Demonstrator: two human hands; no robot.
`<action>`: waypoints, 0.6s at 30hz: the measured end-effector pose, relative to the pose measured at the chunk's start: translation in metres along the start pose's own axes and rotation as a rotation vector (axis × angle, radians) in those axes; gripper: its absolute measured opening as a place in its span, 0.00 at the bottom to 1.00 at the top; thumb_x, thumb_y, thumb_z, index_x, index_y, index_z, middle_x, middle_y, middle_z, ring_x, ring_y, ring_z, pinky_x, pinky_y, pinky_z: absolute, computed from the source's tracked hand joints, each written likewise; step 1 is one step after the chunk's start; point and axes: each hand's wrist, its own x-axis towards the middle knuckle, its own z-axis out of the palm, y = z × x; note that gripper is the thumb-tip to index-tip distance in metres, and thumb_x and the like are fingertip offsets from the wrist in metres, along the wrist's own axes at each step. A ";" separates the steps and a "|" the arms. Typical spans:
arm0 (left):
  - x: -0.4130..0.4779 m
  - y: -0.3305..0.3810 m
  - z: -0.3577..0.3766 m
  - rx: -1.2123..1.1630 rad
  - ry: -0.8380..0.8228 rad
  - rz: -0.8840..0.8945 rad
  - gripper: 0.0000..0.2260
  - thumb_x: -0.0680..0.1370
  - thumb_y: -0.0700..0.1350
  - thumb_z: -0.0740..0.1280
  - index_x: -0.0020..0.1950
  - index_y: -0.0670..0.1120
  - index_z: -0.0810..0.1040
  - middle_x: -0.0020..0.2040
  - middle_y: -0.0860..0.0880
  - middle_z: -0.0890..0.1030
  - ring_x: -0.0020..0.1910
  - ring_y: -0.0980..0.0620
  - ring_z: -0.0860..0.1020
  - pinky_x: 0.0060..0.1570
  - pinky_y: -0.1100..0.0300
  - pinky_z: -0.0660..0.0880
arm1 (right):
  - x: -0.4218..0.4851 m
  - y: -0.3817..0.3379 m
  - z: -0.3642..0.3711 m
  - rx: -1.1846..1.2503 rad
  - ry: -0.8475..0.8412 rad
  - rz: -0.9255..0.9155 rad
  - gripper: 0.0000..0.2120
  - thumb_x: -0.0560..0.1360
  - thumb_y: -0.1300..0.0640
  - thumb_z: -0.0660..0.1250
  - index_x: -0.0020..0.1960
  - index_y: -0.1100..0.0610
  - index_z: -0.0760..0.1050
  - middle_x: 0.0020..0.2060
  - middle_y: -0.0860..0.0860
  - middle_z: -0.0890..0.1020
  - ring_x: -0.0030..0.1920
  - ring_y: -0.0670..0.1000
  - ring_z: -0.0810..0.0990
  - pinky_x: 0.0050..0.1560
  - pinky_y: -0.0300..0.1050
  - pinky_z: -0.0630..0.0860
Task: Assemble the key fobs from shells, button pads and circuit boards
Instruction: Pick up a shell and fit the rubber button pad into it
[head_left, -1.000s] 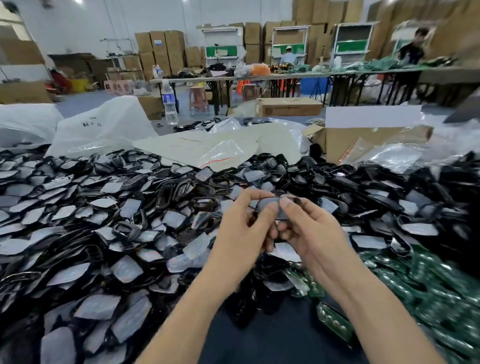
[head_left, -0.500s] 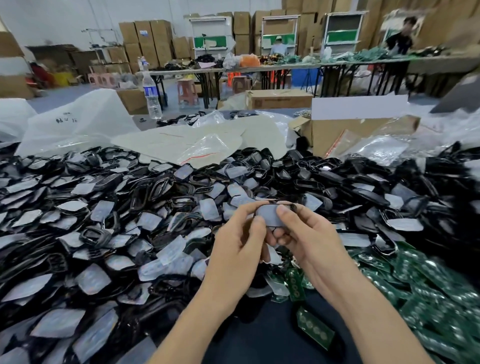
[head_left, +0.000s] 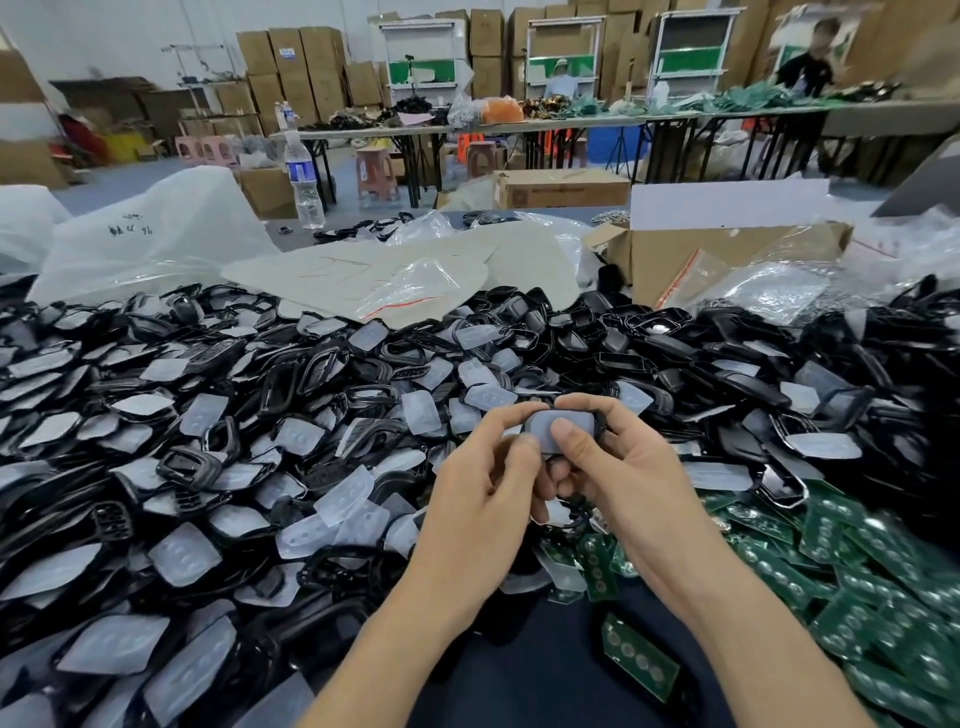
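While both hands meet above the heap in the head view, the left hand (head_left: 488, 483) and the right hand (head_left: 623, 467) pinch one small black plastic fob shell (head_left: 601, 423) between curled fingers and thumbs; a translucent grey rubber button pad (head_left: 584, 423) lies inside its frame; the right thumb presses on the pad's near edge, probably to seat it in the opening, while the left fingers brace the opposite end against twisting; left of the grip and beyond it spreads the loose heap of black shells and pale pads (head_left: 208, 441); right of it and nearer lie green rectangular circuit boards (head_left: 831, 561), likely kept close for the next insertion; beneath the wrists shows dark blue tabletop (head_left: 545, 675).
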 end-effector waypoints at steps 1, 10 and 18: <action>0.000 0.000 0.000 0.013 -0.003 0.004 0.13 0.80 0.48 0.58 0.56 0.63 0.79 0.34 0.51 0.80 0.31 0.54 0.77 0.35 0.60 0.76 | 0.000 0.000 0.000 -0.005 -0.002 -0.002 0.09 0.72 0.50 0.71 0.52 0.48 0.83 0.34 0.53 0.82 0.36 0.50 0.80 0.40 0.41 0.79; 0.000 -0.002 -0.002 0.045 -0.058 0.022 0.17 0.82 0.47 0.55 0.61 0.64 0.79 0.35 0.49 0.80 0.33 0.53 0.78 0.38 0.59 0.76 | 0.000 0.002 -0.001 0.043 -0.004 0.000 0.13 0.83 0.53 0.60 0.54 0.51 0.84 0.33 0.54 0.81 0.34 0.49 0.79 0.38 0.38 0.78; 0.000 -0.001 -0.003 0.068 -0.072 0.002 0.16 0.82 0.46 0.55 0.60 0.61 0.79 0.36 0.50 0.80 0.33 0.52 0.78 0.38 0.57 0.77 | -0.003 -0.001 0.000 -0.071 0.046 -0.029 0.12 0.85 0.54 0.59 0.58 0.52 0.82 0.32 0.54 0.81 0.34 0.50 0.79 0.37 0.40 0.78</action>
